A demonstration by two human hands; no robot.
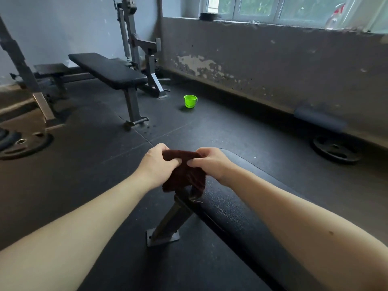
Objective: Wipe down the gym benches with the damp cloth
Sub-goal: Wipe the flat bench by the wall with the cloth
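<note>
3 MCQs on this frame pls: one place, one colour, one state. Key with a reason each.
1. Where is the green bucket?
A) on the window sill
B) on a weight plate
C) on the floor beside the far bench

2. What colour is the cloth?
A) dark red
B) white
C) blue

3. How is the cloth held?
A) lying flat on a pad
B) gripped by the left hand and right hand
C) hanging from one hand

Key: 1 C, it stands on the dark floor mat near that bench's foot; 2 A, the fabric is maroon; 3 B, fingers of both hands pinch its top edge.
</note>
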